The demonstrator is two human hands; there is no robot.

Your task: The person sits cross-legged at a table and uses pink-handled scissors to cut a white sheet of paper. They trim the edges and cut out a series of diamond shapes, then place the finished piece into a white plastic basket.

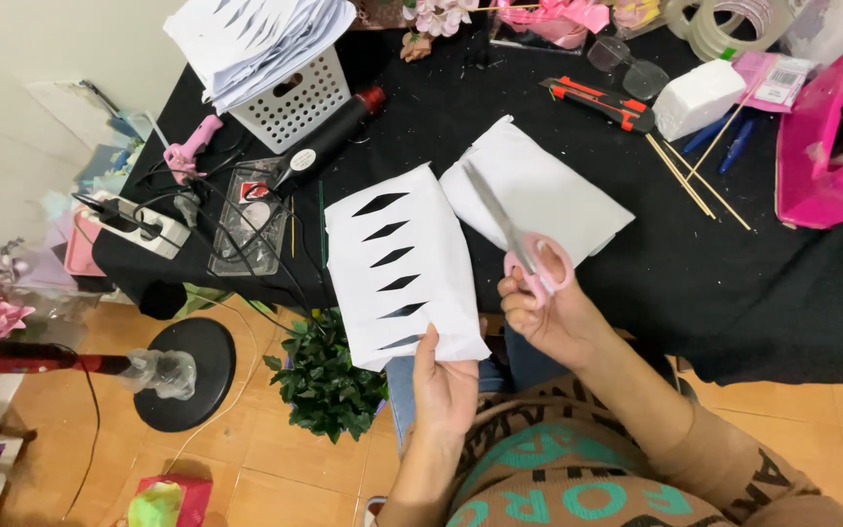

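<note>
I note my left hand (446,385) pinching the bottom edge of the slit white paper (397,263) over the black table's (734,283) near edge, while my right hand (548,317) grips pink-handled scissors (519,244), blades closed, pointing away.

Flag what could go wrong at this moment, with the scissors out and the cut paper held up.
1. The left hand pinches only the bottom edge of the slit paper; weakened by cuts, it may flop or tear.
2. The right hand holds pink-handled scissors with blades pointing away over a loose white sheet; a careless swing could nick it.
3. Cables tangle near the table edge and might snag.
</note>
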